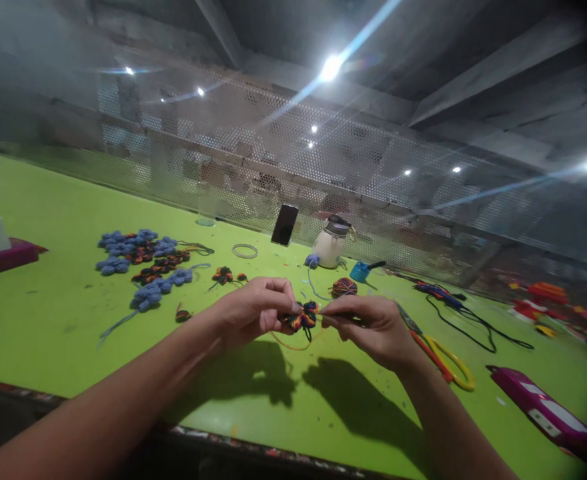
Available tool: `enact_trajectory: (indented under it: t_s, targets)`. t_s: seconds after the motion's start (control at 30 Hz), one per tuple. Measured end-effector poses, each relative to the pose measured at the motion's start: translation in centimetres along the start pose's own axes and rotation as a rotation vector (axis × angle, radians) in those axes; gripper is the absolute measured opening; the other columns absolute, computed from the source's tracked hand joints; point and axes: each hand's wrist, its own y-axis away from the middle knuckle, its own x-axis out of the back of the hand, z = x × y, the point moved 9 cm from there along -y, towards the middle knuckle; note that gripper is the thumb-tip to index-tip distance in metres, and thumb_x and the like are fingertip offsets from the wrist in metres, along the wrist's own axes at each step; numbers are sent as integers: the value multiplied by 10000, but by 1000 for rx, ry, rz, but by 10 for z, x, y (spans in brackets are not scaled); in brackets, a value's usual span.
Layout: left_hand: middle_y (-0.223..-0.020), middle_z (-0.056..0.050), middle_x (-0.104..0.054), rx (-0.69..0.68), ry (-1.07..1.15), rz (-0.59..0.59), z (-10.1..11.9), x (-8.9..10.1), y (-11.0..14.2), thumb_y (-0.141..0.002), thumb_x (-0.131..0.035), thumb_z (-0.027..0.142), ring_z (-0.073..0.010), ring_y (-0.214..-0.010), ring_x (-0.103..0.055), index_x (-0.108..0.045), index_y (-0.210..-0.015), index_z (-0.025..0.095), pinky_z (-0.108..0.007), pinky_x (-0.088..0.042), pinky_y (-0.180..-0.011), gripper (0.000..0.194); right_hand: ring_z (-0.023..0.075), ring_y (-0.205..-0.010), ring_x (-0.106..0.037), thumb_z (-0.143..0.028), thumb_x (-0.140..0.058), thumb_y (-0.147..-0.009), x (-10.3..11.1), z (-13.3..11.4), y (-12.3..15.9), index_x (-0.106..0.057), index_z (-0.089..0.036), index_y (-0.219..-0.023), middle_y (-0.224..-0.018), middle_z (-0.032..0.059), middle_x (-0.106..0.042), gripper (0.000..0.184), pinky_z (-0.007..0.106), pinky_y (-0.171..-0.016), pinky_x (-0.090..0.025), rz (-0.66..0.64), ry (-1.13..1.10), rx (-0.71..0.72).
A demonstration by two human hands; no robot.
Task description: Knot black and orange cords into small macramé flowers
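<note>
Reading across the green counter (53, 320), with the held piece as the clock's centre: between nine and ten o'clock lie blue yarn flowers (147, 297), well apart from it. At nine o'clock, touching it, the left hand (266, 308) has thumb and fingers closed in a pinch on its edge. The variegated yarn flower (306, 317) is held up between both hands, an orange strand (293, 347) drooping below. It should be very light, soft and squashy, hardly slippery; loops could snag or stretch, so the firm centre or a petal's base seems the best hold. At two o'clock sits a variegated yarn ball (344, 287). At three, the right hand (366, 327) has its fingertips pinched together beside the flower; what they grip is too small to tell.
</note>
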Motion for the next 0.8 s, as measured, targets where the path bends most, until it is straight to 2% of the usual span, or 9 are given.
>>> enact_trajectory:
  t_s: [0.13,0.3,0.53,0.67,0.8]
  targets:
    - [-585,-23,-573,2,-5,17,0,1,0,-603,-671,74,-98,-544,-539,-522,-563,118,-243,-394,-548,160,162,-647,-638,-146,-626,-762,4,-9,-1,-714,-205,-856,-726,42,-703,142,295,-600,-508,15,83,84]
    - [-559,-18,-561,16,-6,4,-1,0,1,-605,-654,69,-97,-527,-528,-520,-567,125,-244,-382,-539,150,182,-687,-650,-131,-622,-765,5,-14,0,-714,-217,-854,-745,45,-709,154,329,-651,-514,3,119,127]
    - [-613,-2,-530,5,1,42,-1,5,-2,-671,-638,153,-89,-563,-508,-543,-644,115,-249,-403,-574,105,159,-665,-597,-120,-561,-803,-5,-24,3,-696,-200,-905,-762,61,-679,187,299,-597,-461,-101,264,203]
    - [-609,5,-520,-40,-131,118,2,11,-3,-703,-645,252,-89,-559,-491,-530,-636,119,-249,-378,-565,188,155,-674,-562,-132,-522,-830,-9,-23,6,-685,-179,-917,-774,75,-659,191,287,-584,-422,-135,435,221]
    - [-636,-36,-601,-39,-289,125,2,12,-4,-698,-655,270,-108,-568,-533,-556,-659,111,-259,-361,-576,191,148,-641,-525,-110,-488,-837,-17,-23,7,-688,-159,-901,-715,73,-634,216,274,-563,-378,-182,594,229]
